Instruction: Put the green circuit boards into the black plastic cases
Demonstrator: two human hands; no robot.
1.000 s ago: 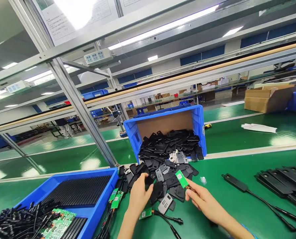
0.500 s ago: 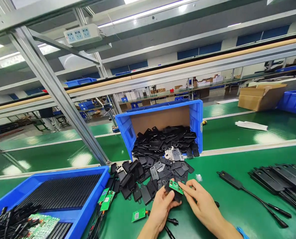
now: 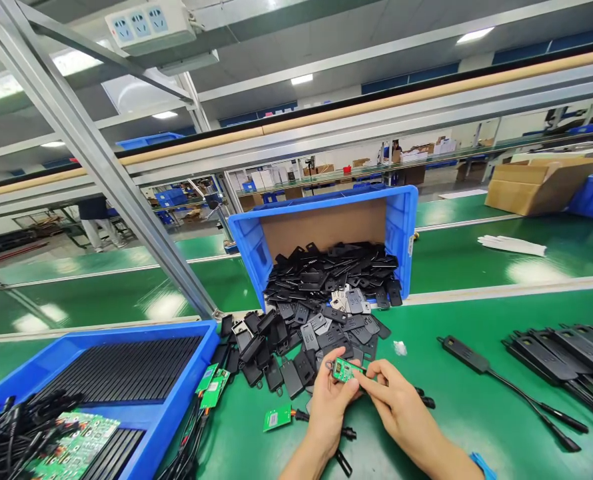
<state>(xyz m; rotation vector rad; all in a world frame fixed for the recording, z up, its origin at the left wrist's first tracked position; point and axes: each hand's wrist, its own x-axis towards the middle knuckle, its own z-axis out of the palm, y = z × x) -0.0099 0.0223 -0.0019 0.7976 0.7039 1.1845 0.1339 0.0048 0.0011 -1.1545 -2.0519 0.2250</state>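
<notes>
My left hand (image 3: 327,403) is closed around a black plastic case half with a small green circuit board (image 3: 345,370) in it. The fingers of my right hand (image 3: 394,403) press at the board's right end, near where its cable begins; the exact contact is hidden. Black cable ends (image 3: 345,460) hang below my left hand. Just beyond the hands lies a heap of flat black covers (image 3: 321,333) and black case halves (image 3: 256,347). A loose green circuit board (image 3: 277,418) with wires lies left of my left wrist.
A blue bin (image 3: 410,247) lies tipped on its side, spilling black parts. At left stands a blue tray (image 3: 166,427) of black strips, cables and boards. Finished-looking cased units (image 3: 541,360) lie at right, beside a single one (image 3: 464,353). A white glove (image 3: 511,245) rests farther back.
The board sits flatter in the left hand, and the left fingers have come up around its far edge. The right fingers have shifted to its right end. The camera view has tilted slightly.
</notes>
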